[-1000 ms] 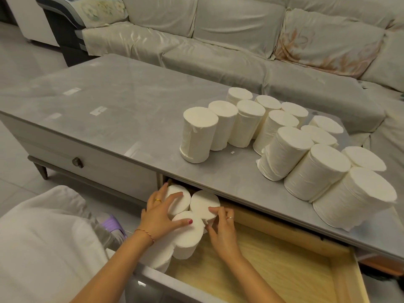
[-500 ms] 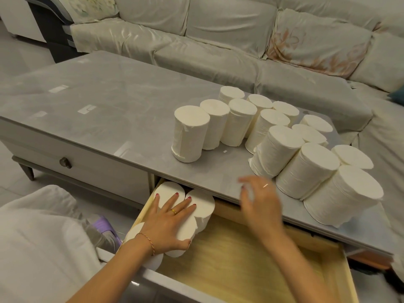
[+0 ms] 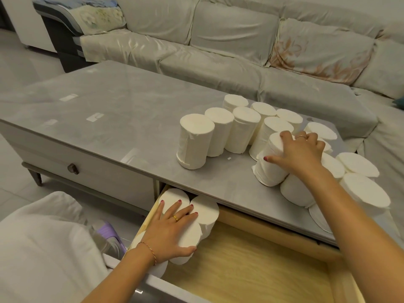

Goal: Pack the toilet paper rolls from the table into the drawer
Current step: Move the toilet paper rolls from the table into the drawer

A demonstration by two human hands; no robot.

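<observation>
Head view: the right hand point(image 3: 301, 152) is closed over the top of one toilet paper roll point(image 3: 270, 169) at the near side of the cluster on the worktop point(image 3: 122, 119), thumb on its near face and fingers curled over the far rim; the roll leans towards the worktop's front edge, its base apparently on the surface; the left hand point(image 3: 172, 230) lies flat and open, fingers spread, pressing on the rolls already packed in the drawer's point(image 3: 251, 274) left rear corner, gripping nothing.

By my reading the step in hand is fetching the next roll, with the packed group steadied meanwhile; the next move calls for lifting the grasped roll clear of its neighbours, which touch it on the right, carrying it over the worktop's front edge and setting it upright beside the packed group, on the bare drawer floor to the right.

Counted: four rolls in the drawer, the nearest largely hidden by the left wrist; about thirteen on the worktop towards its right end, the grasped one included, though the hand and arm hide some, so the tally is uncertain; one drawer open; a second, closed drawer point(image 3: 87, 171) to its left.
</observation>
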